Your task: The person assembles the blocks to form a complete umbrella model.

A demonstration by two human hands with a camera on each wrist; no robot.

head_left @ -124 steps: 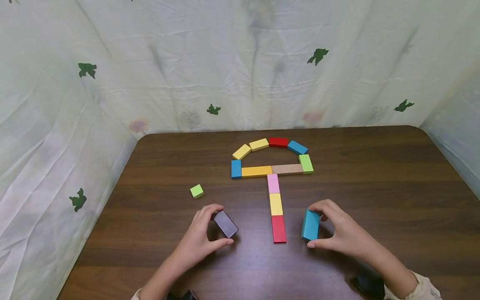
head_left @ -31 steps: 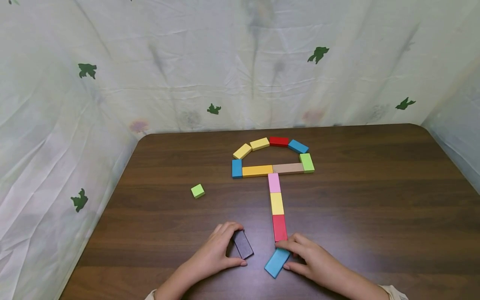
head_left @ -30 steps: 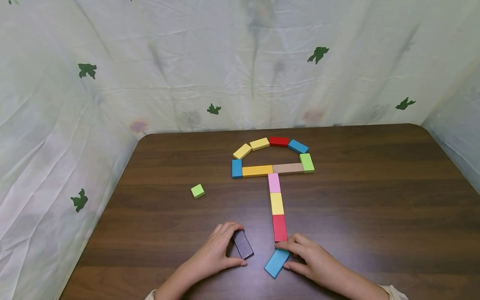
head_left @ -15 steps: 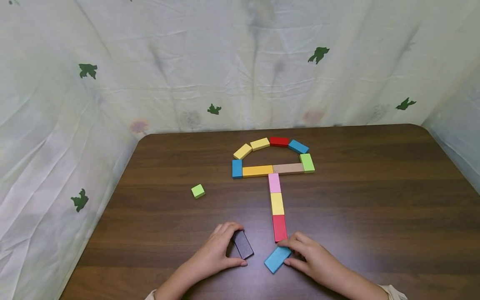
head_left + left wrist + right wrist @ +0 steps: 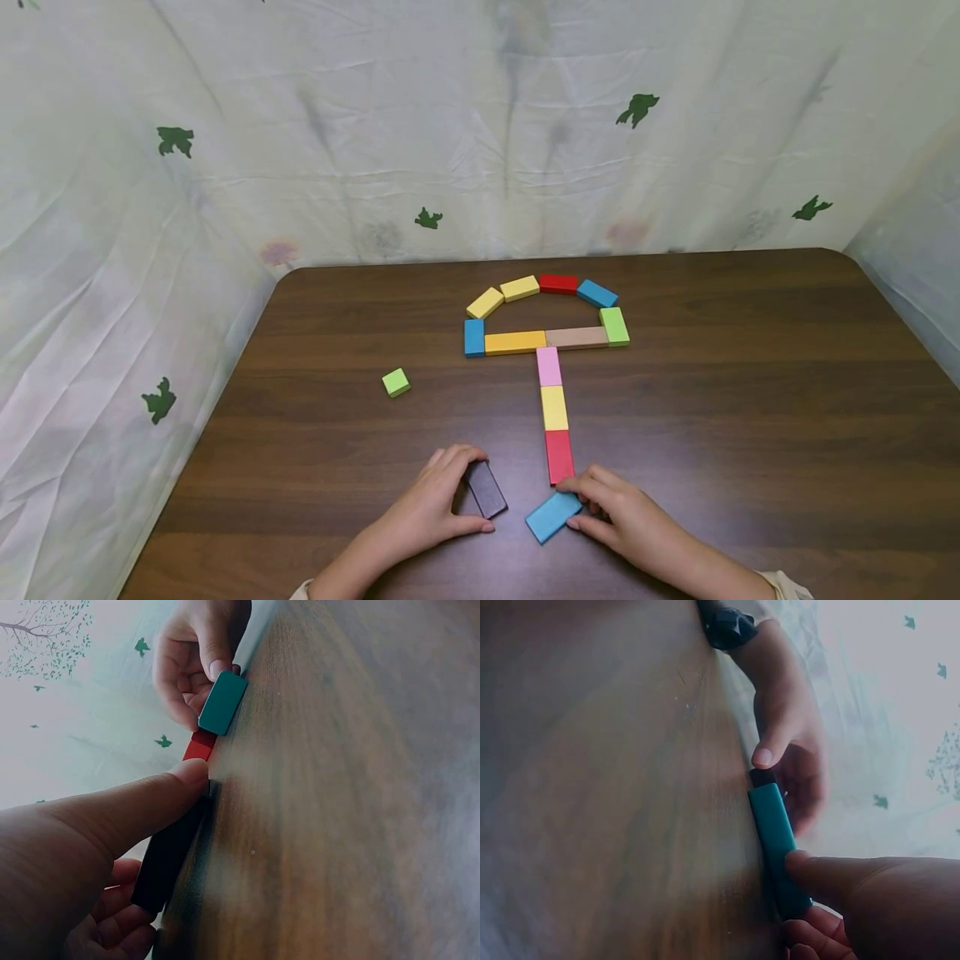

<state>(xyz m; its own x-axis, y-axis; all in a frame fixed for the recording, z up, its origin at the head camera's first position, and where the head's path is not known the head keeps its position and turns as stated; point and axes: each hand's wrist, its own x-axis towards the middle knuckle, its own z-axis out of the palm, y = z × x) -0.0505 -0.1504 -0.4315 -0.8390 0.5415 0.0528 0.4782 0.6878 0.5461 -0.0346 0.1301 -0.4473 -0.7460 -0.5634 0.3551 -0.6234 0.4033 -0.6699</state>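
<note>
My left hand [image 5: 431, 504] holds a dark purple wooden block [image 5: 487, 490] between thumb and fingers, low over the table. In the left wrist view that block [image 5: 171, 859] looks nearly black under the thumb. To the right, my right hand [image 5: 622, 512] pinches a light blue block [image 5: 552, 517] by its right end. The blue block lies slanted just below a red block [image 5: 558, 457], with the fingertips right at the red block's near end. Above the red one, a yellow block [image 5: 554, 407] and a pink block [image 5: 548, 367] continue the column.
At the column's top, an orange block [image 5: 515, 342] and a brown block [image 5: 576, 337] form a bar. Several blocks, such as a dark red one [image 5: 558, 284], arch behind it. A small green block [image 5: 396, 382] lies alone on the left of the wooden table [image 5: 735, 375].
My right hand has brought the blue block left, below the column, then turned it slightly flatter. My left hand has moved right and nearer with the purple block, then stayed still.
</note>
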